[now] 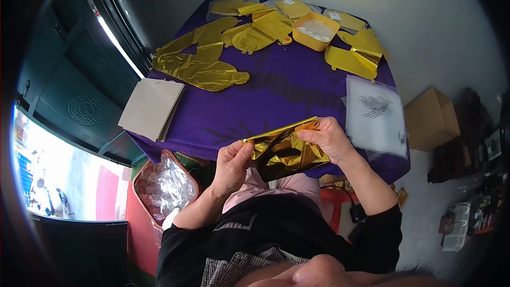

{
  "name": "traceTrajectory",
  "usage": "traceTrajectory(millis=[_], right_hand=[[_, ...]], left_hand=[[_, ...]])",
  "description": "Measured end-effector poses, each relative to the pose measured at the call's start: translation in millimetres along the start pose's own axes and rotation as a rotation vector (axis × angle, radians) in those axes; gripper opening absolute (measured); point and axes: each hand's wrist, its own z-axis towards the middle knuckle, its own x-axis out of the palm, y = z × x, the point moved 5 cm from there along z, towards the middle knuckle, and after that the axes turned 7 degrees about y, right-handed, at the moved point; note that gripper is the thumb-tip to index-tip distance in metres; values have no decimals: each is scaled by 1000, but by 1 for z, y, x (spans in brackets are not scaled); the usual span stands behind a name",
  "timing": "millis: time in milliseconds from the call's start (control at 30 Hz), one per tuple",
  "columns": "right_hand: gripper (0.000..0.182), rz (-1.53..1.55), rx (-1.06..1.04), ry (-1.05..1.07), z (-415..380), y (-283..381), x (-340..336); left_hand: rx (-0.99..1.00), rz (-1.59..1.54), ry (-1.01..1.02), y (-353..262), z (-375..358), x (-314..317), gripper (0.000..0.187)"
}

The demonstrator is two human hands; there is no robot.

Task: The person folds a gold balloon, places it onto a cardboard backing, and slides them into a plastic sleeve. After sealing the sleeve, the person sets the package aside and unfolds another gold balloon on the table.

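Observation:
In front of my lap, at the near edge of the purple-covered table (276, 95), a gold foil balloon (284, 151) is stretched flat and partly folded between my hands. My left hand (232, 166) pinches its left corner between thumb and fingers. At the upper right edge, my right hand (330, 139) grips the foil with the thumb on top. Beyond them lies a large flat gold foil balloon (204, 74) at the left. More folded gold foil (260, 33) is at the back, and another piece (353, 62) is at the right.
A yellow tub (308, 43) with whitish contents stands at the back. Grey card sheets (150, 109) lie left, clear plastic bags (376, 122) right. Below the table's left corner is a basket (139, 194) of clear plastic. A cardboard box (427, 119) stands at the right.

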Motion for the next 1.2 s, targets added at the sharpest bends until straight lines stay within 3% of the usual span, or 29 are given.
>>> traceTrajectory(millis=[167, 333, 367, 433, 467, 500, 567, 633, 700, 867, 967, 1033, 1200], right_hand=[[18, 1, -11, -10, 2, -1, 0], [15, -29, 25, 1, 2, 5, 7], [14, -91, 58, 20, 2, 5, 9], [13, -151, 94, 44, 4, 8, 14], [14, -244, 139, 75, 4, 9, 19], [15, -339, 183, 110, 6, 9, 24], [16, -475, 161, 145, 9, 10, 32], [16, -611, 133, 173, 12, 12, 39], [16, -768, 197, 196, 13, 14, 42], [20, -728, 154, 142, 17, 11, 35], [19, -717, 145, 144, 18, 13, 36], [19, -716, 147, 145, 19, 13, 36], [13, -578, 151, 181, 21, 13, 38]], left_hand=[[18, 36, 66, 9, -4, -17, 24], [-125, 3, 84, -20, -1, 1, 27], [-116, 70, 110, -35, 1, 2, 33], [15, 492, 4, -50, 10, 1, 38], [67, 732, -39, -60, 14, 10, 31], [67, 732, -49, -68, 19, 18, 31], [28, 1013, 247, -73, 33, 44, 22], [97, 1007, 282, -70, 40, 59, 19], [-17, 1061, 325, -66, 43, 71, 16], [88, 1155, 312, -62, 47, 73, 11], [63, 1088, 297, -62, 50, 71, 7], [-69, 999, 283, -60, 54, 69, 5], [-67, 979, 317, -56, 62, 60, 5]])
